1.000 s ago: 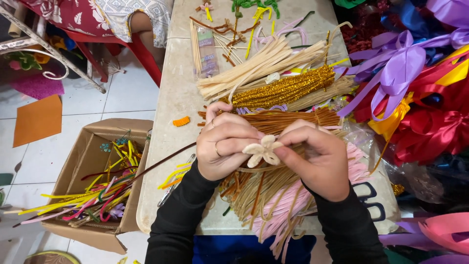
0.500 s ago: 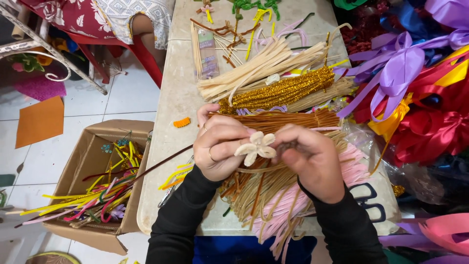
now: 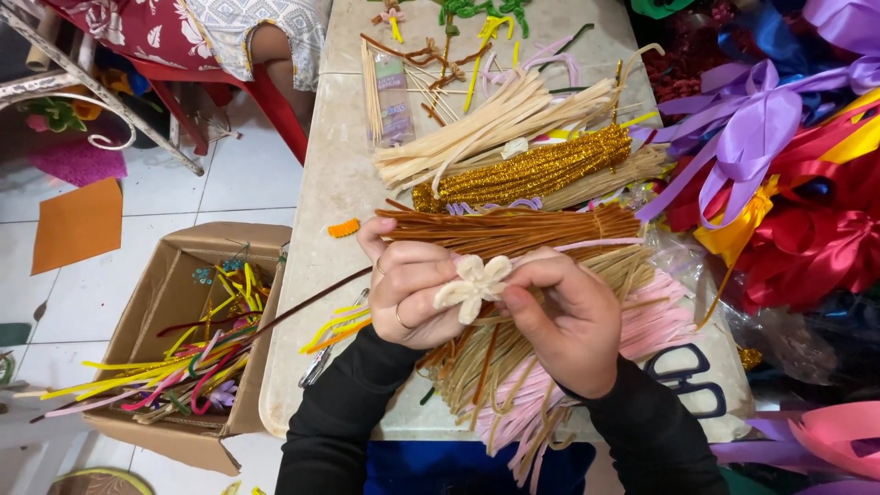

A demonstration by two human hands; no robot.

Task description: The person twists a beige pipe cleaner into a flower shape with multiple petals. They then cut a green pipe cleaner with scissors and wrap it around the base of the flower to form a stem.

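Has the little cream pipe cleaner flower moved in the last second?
Barely. The cream flower sits a touch higher, closer to the brown pipe cleaner bundle on the table, held between the left hand and right hand.

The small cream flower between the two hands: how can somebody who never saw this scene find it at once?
On the table heaped with pipe-cleaner bundles, find the left hand and right hand meeting at the near edge. Pinched between them is the cream flower, the only fuzzy piece bent into petals.

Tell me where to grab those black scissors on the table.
Grip the scissors by the two black loop handles, coming from above on the right hand side. They lie flat by the table edge; the pink stems hide the blades.
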